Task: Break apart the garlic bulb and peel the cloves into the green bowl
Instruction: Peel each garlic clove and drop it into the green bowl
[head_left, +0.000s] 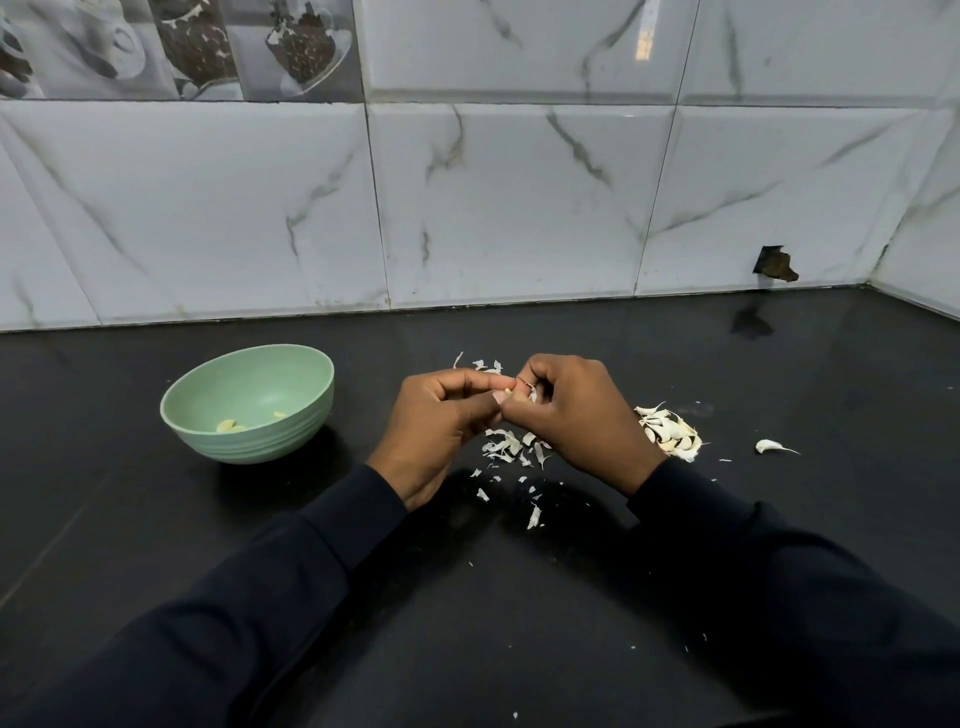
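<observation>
Though between fingertips (496, 383), clove (511, 391) mostly hidden

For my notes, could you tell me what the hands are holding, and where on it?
The left hand and right hand both pinch a garlic clove; the fingers hide which part.

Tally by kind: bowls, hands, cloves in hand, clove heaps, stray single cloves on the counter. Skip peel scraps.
bowl: 1
hands, left hand and right hand: 2
held clove: 1
clove heap: 1
stray clove: 1
Total: 6
</observation>
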